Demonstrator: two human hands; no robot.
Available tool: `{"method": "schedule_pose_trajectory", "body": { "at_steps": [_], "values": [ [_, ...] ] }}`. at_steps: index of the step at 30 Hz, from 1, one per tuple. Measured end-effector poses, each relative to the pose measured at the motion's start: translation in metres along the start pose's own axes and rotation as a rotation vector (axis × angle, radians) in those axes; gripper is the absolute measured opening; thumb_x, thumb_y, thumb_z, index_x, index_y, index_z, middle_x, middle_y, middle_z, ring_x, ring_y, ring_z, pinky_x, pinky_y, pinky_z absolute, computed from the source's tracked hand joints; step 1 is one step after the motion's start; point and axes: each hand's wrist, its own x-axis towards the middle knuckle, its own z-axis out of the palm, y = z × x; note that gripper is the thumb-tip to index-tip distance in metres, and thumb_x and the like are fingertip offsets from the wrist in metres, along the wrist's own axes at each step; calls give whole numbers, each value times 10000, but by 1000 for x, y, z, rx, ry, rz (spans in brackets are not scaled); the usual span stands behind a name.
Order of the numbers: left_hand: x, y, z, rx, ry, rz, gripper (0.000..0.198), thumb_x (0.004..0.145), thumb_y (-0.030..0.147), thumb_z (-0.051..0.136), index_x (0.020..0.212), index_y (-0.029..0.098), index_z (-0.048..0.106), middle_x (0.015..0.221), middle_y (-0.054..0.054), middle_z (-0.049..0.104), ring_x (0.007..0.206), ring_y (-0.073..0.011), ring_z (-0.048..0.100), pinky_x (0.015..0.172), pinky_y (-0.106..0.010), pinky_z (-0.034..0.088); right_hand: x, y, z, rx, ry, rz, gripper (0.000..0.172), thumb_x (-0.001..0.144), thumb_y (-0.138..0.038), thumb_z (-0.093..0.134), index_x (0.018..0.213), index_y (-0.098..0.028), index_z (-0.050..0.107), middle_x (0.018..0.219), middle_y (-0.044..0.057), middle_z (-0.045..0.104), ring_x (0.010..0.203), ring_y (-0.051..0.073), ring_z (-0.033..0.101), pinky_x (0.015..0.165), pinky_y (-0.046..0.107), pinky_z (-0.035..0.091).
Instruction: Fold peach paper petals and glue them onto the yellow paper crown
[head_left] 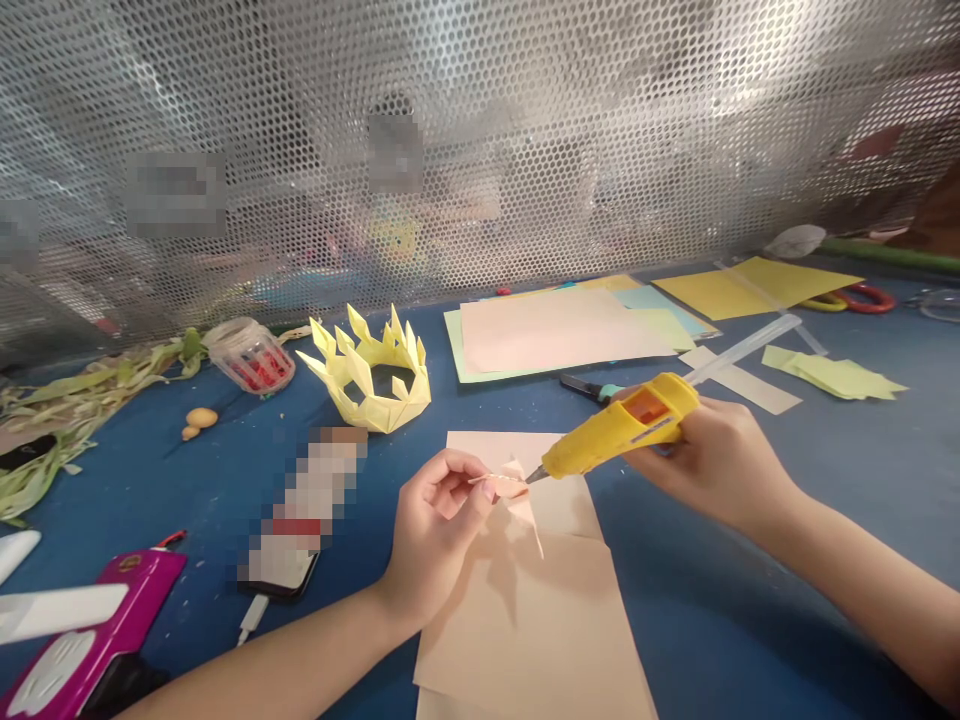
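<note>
My left hand [442, 525] pinches a small folded piece of pale peach paper [517, 500] between thumb and fingers. My right hand [724, 455] is wrapped around a yellow hot glue gun [619, 430], with a clear glue stick [742, 345] jutting from its back. The gun's metal nozzle [536, 474] is at the folded paper, touching or very nearly so. Below both lie peach paper sheets [525, 620], on which a shadow falls. A pale yellow folded-paper crown [375, 385] stands upright beyond my left hand.
A phone [289, 575] with a cable lies left, near a magenta device [112, 620]. Behind are a jar with red bits [255, 355], dried husks [45, 440], stacked paper [562, 330], a cutter [589, 388], green paper pieces [832, 372] and red-handled scissors [866, 298]. Perforated metal mesh [525, 130] closes off the back.
</note>
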Motion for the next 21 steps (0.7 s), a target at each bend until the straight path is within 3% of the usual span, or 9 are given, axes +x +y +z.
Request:
{"method": "schedule_pose_trajectory", "body": {
  "at_steps": [9,21],
  "values": [
    [0,-1,-1,53,55,29,148,866,294,727,806,192,639,783,1,657,802,-154,684,791,-252,560,5,-3,-4,40,43,-145,283,735,-236,543,512,-232,369,444,-25,478,337,102,399,372,227,309],
    [1,-4,-1,73,107,113,128,897,302,719,850,198,662,872,-17,671,861,-151,672,835,-249,551,9,-6,-5,-2,173,-92,218,748,-312,548,559,-220,487,428,-42,466,321,87,385,341,213,297]
  ]
}}
